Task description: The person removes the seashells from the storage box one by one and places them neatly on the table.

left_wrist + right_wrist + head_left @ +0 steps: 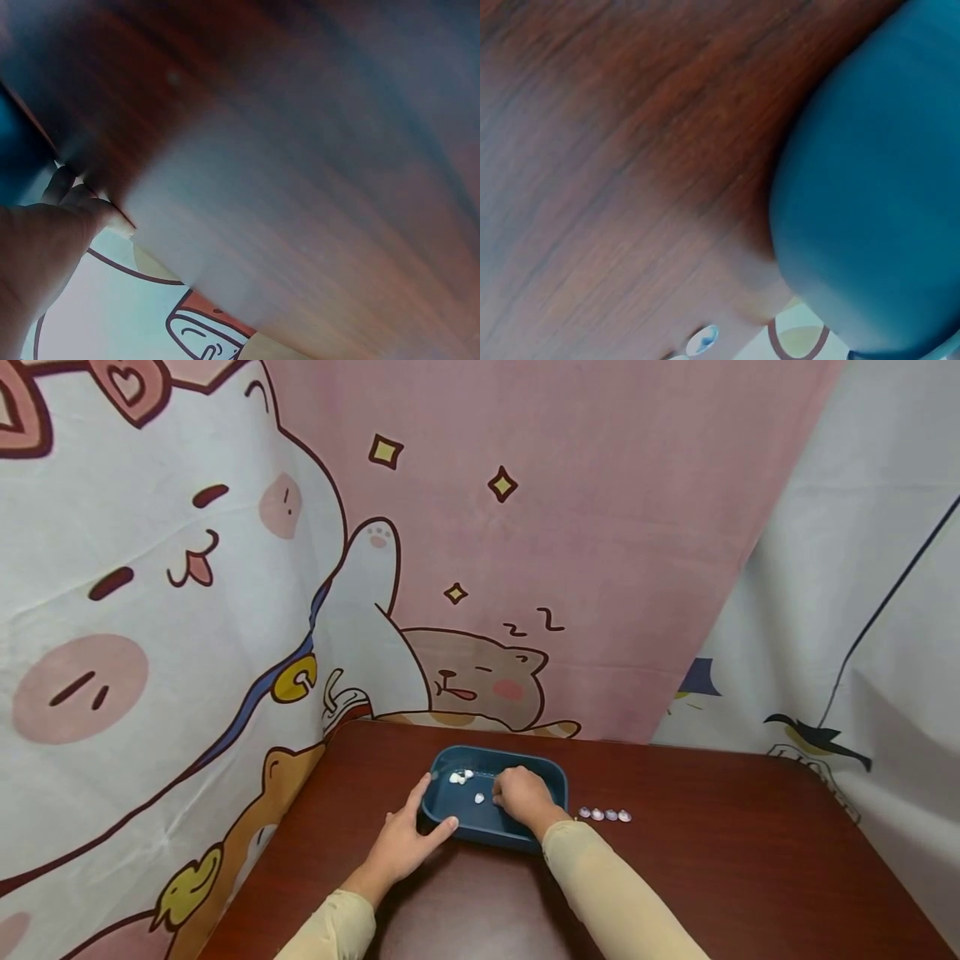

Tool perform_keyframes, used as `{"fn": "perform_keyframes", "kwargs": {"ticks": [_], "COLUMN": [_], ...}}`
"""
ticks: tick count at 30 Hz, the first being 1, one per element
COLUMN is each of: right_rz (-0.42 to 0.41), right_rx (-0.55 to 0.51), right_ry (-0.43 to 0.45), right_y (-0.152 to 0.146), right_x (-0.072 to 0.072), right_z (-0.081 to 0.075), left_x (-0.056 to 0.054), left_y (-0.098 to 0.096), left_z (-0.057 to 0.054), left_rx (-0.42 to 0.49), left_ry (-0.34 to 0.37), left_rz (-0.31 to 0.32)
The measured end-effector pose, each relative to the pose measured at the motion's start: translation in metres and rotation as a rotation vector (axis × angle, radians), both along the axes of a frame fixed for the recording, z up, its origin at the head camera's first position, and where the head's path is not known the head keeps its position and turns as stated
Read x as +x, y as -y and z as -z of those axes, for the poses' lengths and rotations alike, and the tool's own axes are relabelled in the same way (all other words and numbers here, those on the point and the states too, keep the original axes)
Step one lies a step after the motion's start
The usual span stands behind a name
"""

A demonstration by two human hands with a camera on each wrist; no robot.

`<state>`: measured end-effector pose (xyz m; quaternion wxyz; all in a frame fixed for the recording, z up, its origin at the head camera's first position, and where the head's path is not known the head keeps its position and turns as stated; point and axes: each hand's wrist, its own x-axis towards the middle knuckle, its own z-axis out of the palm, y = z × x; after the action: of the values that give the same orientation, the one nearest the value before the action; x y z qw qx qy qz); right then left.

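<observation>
A dark blue rectangular tray [495, 837] sits on the table, with several small whitish pieces [457, 777] near its back left and a single one [479, 797] by its middle. Around the tray's front left corner, my left hand [401, 843] has its thumb and fingers spread, touching the rim. My right hand [522, 795] reaches inside the right half of the tray with curled fingers. Whether something is between those fingertips is hidden. To the tray's right, several small shiny round pieces [604, 815] lie in a row; one round piece [703, 340] shows at the bottom of the right wrist view.
A dark reddish-brown wooden table [712, 868] carries everything. Behind it and along its left side hangs a pink and white cloth [600, 527] printed with cartoon animals. Its white part [885, 635] continues on the right.
</observation>
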<state>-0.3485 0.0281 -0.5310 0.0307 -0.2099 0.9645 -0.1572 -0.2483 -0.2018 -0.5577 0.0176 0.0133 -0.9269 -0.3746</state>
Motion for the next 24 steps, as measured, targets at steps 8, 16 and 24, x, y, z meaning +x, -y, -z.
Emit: {"fn": "perform_keyframes", "kwargs": {"ticks": [8, 16, 24], "right_rz": [-0.026, 0.002, -0.048], "right_rx": [-0.104, -0.165, -0.116], "right_ry": [0.051, 0.163, 0.130], "right_y": [-0.007, -0.012, -0.019], "right_x": [-0.001, -0.001, 0.002], "right_z": [0.001, -0.004, -0.009], "left_x": [-0.001, -0.001, -0.001], "left_y": [0.000, -0.002, -0.001], "left_z": [0.002, -0.001, 0.003], "left_rx": [-0.004, 0.000, 0.001], "left_ry": [0.018, 0.015, 0.018], "left_rz": [-0.003, 0.005, 0.004]}}
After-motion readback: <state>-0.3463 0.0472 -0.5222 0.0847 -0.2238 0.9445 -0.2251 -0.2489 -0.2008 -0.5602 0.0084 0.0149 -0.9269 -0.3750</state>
